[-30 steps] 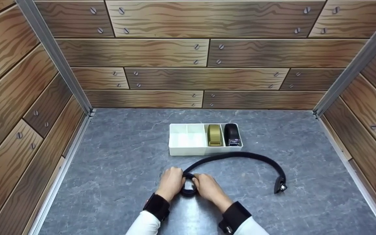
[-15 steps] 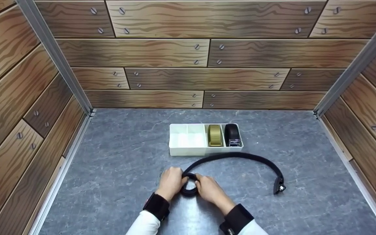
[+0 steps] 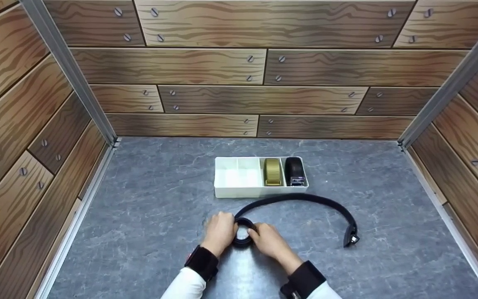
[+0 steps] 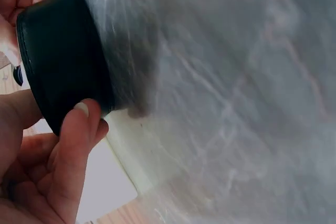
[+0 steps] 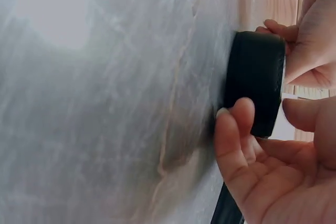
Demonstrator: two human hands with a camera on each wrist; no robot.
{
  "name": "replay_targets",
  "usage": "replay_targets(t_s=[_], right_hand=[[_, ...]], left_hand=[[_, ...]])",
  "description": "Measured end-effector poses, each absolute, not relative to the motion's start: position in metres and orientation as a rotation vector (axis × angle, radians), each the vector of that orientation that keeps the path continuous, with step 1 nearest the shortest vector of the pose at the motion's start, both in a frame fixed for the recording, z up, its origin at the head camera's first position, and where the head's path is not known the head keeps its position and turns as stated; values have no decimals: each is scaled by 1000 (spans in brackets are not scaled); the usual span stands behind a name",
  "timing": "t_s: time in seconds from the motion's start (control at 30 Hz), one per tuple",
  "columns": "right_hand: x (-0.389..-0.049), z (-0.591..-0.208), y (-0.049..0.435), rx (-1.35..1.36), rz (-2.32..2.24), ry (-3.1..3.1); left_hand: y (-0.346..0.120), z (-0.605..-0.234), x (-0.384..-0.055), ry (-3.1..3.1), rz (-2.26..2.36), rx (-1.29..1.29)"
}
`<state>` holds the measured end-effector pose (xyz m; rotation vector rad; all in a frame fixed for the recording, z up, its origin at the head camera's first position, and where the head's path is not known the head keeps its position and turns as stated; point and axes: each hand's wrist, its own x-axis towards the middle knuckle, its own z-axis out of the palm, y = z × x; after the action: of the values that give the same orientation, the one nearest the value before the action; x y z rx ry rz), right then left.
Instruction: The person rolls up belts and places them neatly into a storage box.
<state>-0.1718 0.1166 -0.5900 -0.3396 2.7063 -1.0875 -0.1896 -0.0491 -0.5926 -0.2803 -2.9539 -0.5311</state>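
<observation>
A black belt [image 3: 305,197] lies partly rolled up, its coil [image 3: 243,243] standing between both hands near the front. My left hand [image 3: 219,233] grips the coil's left side; in the left wrist view its fingers [image 4: 77,140] press the outer face of the coil [image 4: 65,59]. On the other side my right hand [image 3: 271,241] pinches the coil, thumb toward the inside and fingers [image 5: 233,140] outside, as the right wrist view shows. From the coil the belt's loose length curves behind the right hand to a buckle end [image 3: 351,237] on the right.
Behind the hands stands a white divided box [image 3: 239,192]. Its right compartments hold a rolled gold-coloured belt [image 3: 272,172] and a rolled black belt [image 3: 295,170] with a shiny buckle. Wood-patterned walls [image 3: 255,25] enclose the grey marbled table [image 3: 147,199] on three sides.
The buckle end has slid slightly left toward the hands. The coil has shifted a little to the right and away, with both hands still on it; the right hand has also moved slightly right.
</observation>
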Motion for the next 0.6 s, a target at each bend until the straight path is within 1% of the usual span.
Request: replay_targets(t_s=[0.2,0.43,0.6], right_hand=[[-173,-589,115,-305,-1031,2735],[-180,-590,113,-388,-915,2825],[-182,-594,113,-461,-931,2853]], left_hand=[[-50,-593,-190,-2932,-538,-333],[-50,-591,-193,-2962,-508,-389],[-49,-591,-194,-2922,-568,-416]])
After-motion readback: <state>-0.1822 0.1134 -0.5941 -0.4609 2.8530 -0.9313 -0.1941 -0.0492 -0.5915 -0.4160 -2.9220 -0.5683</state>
